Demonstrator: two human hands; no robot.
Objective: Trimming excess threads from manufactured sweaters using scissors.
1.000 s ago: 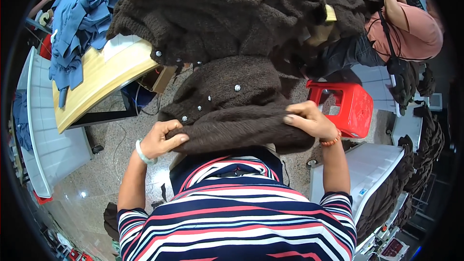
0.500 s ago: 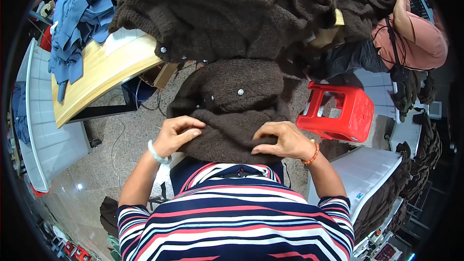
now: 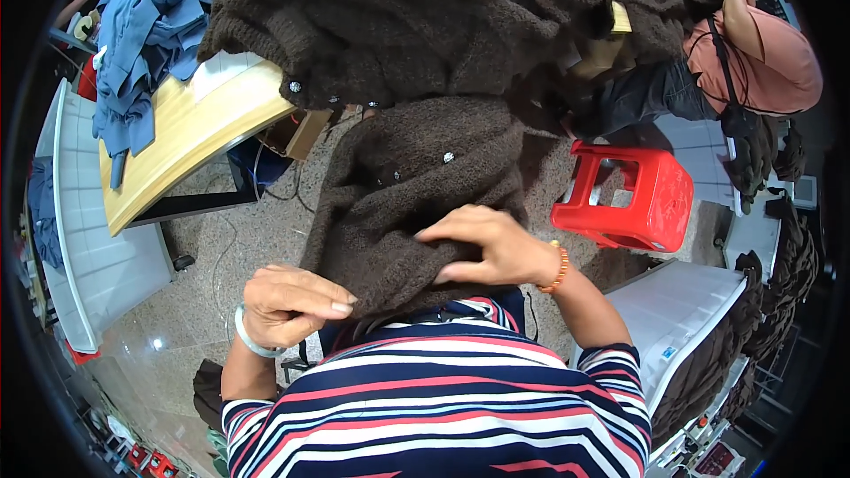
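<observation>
I count two hands at work: left hand [image 3: 292, 304] and right hand [image 3: 490, 246]. One brown knitted garment [image 3: 416, 186] hangs in front of them, mid-frame. One big heap of brown knitwear [image 3: 425, 18] along the top. One red plastic stool [image 3: 633, 199], right of centre. One pile of blue cloth [image 3: 142, 44], upper left. One other person [image 3: 753, 53], upper right.
</observation>
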